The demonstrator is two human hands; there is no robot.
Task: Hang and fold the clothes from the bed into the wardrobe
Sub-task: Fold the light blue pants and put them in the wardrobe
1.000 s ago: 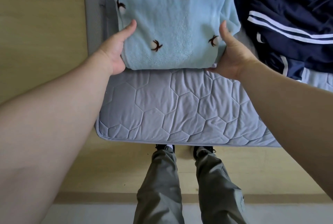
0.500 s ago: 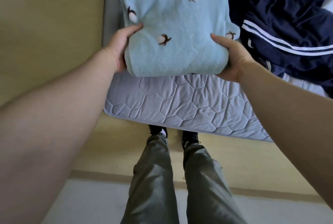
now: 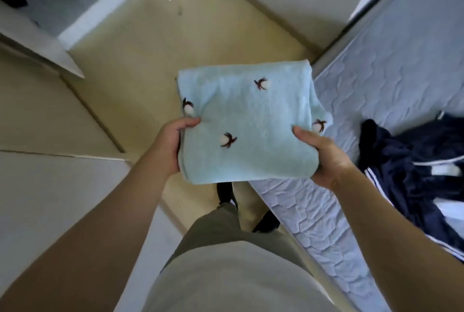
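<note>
One folded light-blue fleece garment (image 3: 247,123), held flat in front of the body over the beige floor (image 3: 150,48), with its right edge overlapping the mattress corner in view. Four brown-and-white cotton-boll motifs show on its top face: one upper centre, one at the left edge, one lower centre, one at the right edge. They are pictures, not lettering.

Left hand (image 3: 173,146): grips the garment's left edge with the thumb laid on top near the left motif. The fingers are tucked underneath, out of sight.
Right hand (image 3: 324,158): grips the near right corner with the thumb on top. The fingers curl under the fold and are hidden.

One bed with a pale grey quilted mattress cover (image 3: 389,80) runs along the right side. One navy garment with white stripes (image 3: 411,161) lies crumpled on it, well apart from the blue one. The stripes are too blurred to count.

The white wardrobe (image 3: 62,5), upper left, stands open. Dark and red cloth shows inside, blurred, so the pieces cannot be counted.

Below the garment are olive trousers (image 3: 226,226) and two dark shoes (image 3: 224,192) on the floor just beside the bed edge. A pale shirt (image 3: 233,281) fills the bottom of the view.
</note>
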